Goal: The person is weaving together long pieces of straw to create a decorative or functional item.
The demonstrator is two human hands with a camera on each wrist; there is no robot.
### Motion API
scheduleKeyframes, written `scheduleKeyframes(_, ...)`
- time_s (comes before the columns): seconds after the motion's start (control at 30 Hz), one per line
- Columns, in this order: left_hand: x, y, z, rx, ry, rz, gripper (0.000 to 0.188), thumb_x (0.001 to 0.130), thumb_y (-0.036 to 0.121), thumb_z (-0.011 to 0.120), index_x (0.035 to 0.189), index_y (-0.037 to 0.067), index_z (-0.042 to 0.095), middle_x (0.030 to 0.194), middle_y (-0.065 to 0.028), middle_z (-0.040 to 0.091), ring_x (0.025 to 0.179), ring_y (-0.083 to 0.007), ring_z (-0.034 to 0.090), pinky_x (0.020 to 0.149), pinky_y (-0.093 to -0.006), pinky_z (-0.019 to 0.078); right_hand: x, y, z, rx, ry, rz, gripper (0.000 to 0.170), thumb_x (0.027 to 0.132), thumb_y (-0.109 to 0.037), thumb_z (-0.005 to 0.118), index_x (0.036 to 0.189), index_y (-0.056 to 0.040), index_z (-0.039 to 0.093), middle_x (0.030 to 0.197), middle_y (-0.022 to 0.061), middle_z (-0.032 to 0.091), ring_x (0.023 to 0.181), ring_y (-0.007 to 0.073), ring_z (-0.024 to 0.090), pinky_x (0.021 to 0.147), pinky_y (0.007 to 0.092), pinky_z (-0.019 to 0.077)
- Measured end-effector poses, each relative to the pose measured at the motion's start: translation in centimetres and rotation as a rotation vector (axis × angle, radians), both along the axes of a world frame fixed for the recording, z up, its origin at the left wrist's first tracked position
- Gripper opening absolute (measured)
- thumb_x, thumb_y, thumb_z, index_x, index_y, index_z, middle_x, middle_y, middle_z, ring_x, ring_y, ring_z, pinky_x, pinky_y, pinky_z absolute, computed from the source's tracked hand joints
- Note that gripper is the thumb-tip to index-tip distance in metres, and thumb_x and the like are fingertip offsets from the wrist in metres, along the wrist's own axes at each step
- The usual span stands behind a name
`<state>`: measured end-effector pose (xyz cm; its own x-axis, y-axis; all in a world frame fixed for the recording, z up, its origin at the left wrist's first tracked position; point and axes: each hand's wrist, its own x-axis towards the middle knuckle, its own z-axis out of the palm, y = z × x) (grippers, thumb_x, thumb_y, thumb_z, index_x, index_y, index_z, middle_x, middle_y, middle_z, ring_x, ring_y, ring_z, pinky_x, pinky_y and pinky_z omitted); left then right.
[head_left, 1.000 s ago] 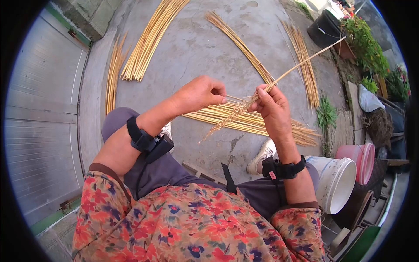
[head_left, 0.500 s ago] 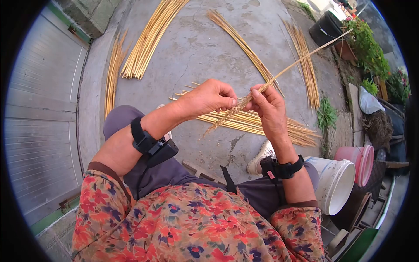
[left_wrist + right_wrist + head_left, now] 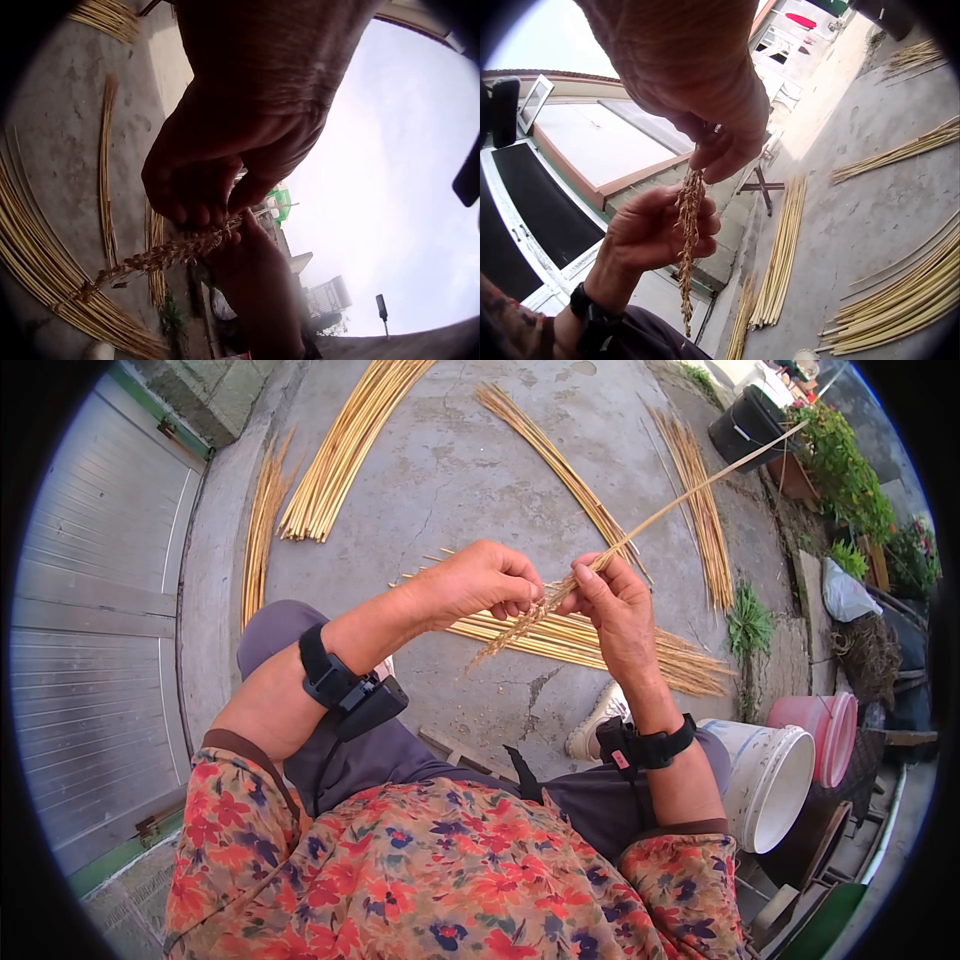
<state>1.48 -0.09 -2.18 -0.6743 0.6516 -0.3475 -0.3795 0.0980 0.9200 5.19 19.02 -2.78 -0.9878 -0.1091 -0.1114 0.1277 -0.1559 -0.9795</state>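
Note:
My right hand (image 3: 622, 615) pinches a dry stalk (image 3: 705, 482) just behind its seed head, between thumb and fingers. The bare stem slants away to the upper right. The brown, grainy seed head (image 3: 686, 262) points down and toward me. At its upper part, my left hand (image 3: 490, 585) has curled fingers, with thumb and fingertips pinching at the grains; the left wrist view shows these fingertips right at the seed head (image 3: 161, 256). Below both hands, a bundle of yellow stalks (image 3: 560, 645) lies across the concrete.
More stalk bundles lie around: a thick one (image 3: 345, 460) ahead left, a thin one (image 3: 262, 535) by the wall, others (image 3: 550, 455) ahead and right (image 3: 700, 510). White (image 3: 775, 785) and pink buckets (image 3: 820, 730) stand right. A metal door (image 3: 100, 630) is left.
My left hand has moved right, from apart to the seed head, between one second and half a second ago. Since then both hands have barely moved. The right hand keeps its pinch on the stalk.

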Motion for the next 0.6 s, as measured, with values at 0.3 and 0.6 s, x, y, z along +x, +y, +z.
scheduleKeyframes(0.3,-0.12,0.17,-0.29,-0.005,0.018,0.002,0.01,0.08,0.012,0.059,0.082,0.003,0.061,0.071,0.0006,0.057,0.064,-0.0061,0.051,0.057,-0.0201,0.0426,0.0,-0.19,0.06,0.009,-0.006,0.0,0.015,0.089,-0.014,0.052,0.095,-0.0011,0.053,0.073,0.0024,0.057,0.063,0.0087,0.057,0.061,0.0226,0.0489)
scheduleKeyframes(0.6,-0.47,0.19,-0.23,-0.046,0.072,0.042,0.007,0.076,0.012,0.056,0.077,0.006,0.059,0.068,0.0024,0.054,0.062,-0.0051,0.049,0.056,-0.0191,0.0414,0.23,-0.49,-0.04,-0.01,0.018,-0.037,0.015,0.089,-0.014,0.052,0.095,-0.0011,0.052,0.073,0.0025,0.056,0.062,0.0079,0.056,0.059,0.0209,0.0473)
